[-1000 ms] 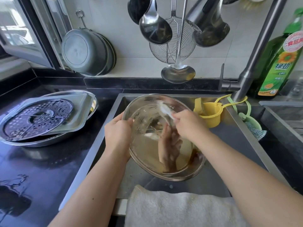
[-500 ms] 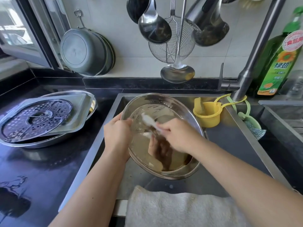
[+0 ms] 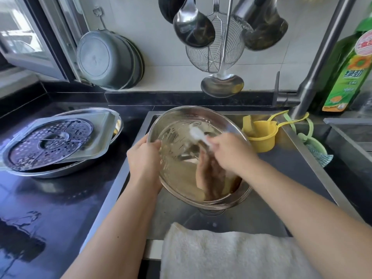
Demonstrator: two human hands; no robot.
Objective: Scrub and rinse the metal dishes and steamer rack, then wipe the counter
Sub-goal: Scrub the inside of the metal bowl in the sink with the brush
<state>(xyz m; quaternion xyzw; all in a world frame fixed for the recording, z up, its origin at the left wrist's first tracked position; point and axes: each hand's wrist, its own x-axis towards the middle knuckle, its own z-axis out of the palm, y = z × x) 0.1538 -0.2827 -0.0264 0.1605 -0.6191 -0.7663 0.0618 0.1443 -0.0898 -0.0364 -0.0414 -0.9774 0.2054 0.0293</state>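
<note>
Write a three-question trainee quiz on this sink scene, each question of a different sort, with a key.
1. True or false: the left hand grips the rim of the metal bowl held tilted over the sink.
2. What lies on top of the rectangular tray on the counter? A) a ladle B) the perforated steamer rack C) a sponge
3. Fill in: the right hand holds a pale ___ inside the bowl.

Key: 1 true; 2 B; 3 scrubber, blurred by motion, so its exact type is unclear.
</note>
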